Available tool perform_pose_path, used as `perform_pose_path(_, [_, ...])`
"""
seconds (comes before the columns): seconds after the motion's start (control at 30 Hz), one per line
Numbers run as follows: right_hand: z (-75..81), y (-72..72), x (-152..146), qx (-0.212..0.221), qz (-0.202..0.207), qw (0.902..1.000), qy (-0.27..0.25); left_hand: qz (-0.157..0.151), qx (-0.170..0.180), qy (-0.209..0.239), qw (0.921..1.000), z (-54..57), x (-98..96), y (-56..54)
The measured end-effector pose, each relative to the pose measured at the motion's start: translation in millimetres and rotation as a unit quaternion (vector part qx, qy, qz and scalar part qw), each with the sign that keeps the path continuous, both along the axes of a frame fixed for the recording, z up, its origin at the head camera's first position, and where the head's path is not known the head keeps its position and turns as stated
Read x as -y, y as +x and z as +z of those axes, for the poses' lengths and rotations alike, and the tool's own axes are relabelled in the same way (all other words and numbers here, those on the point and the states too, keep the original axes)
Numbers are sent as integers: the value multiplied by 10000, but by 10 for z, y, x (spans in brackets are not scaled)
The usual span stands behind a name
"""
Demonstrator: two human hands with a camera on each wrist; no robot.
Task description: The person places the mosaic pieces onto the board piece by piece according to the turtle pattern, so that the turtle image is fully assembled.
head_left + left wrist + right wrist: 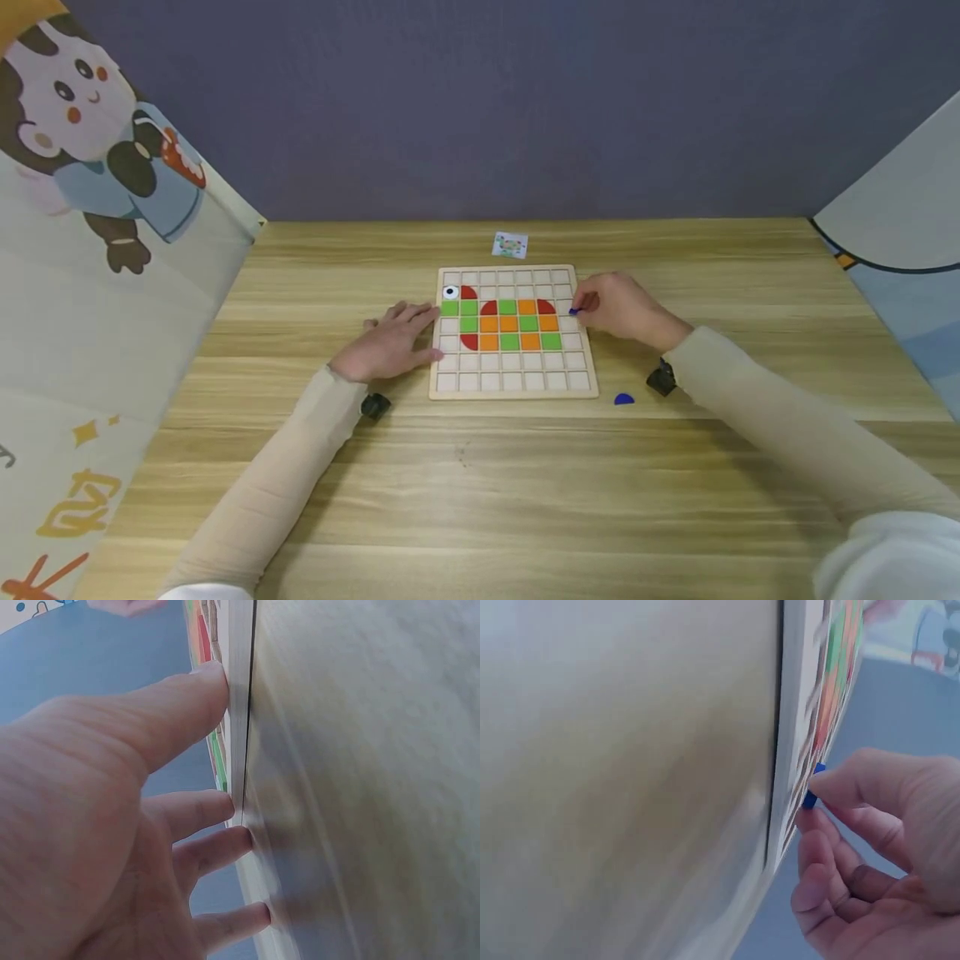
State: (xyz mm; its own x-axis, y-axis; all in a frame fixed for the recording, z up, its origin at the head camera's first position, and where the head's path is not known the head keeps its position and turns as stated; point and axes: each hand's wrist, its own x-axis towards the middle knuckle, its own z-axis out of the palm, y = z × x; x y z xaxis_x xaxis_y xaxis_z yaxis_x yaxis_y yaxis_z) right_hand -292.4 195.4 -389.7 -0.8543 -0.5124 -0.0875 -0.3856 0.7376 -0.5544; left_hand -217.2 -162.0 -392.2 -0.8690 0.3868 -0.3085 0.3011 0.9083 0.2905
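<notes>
A wooden grid board [513, 393] lies on the table with green, orange and red tiles set in its squares, plus a white tile with a black dot [450, 292] at the upper left. My left hand [390, 340] rests at the board's left edge, fingers spread and fairly straight, thumb touching the rim. Over the right side of the board, my right hand [617, 308] pinches a small blue tile [814, 786] between thumb and fingertips. Much of that tile is covered by the fingers. Another blue tile, half-round [624, 399], lies on the table off the board's lower right corner.
A small picture card [510, 245] lies behind the board, printed with a coloured pattern. The wood-grain table [480, 500] meets a dark blue-grey wall [525, 108] at the back. A cartoon-printed panel [172, 275] stands along the left side.
</notes>
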Motion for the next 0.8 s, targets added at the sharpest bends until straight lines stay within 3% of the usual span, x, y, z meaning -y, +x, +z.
perform_pose_path(0.17, [-34, 113, 98, -49, 34, 9998, 170, 14, 3, -40, 10000, 4, 8, 4])
perform_pose_path(0.8, [-44, 109, 191, 25, -246, 9995, 207, 21, -12, -24, 10000, -9, -9, 11])
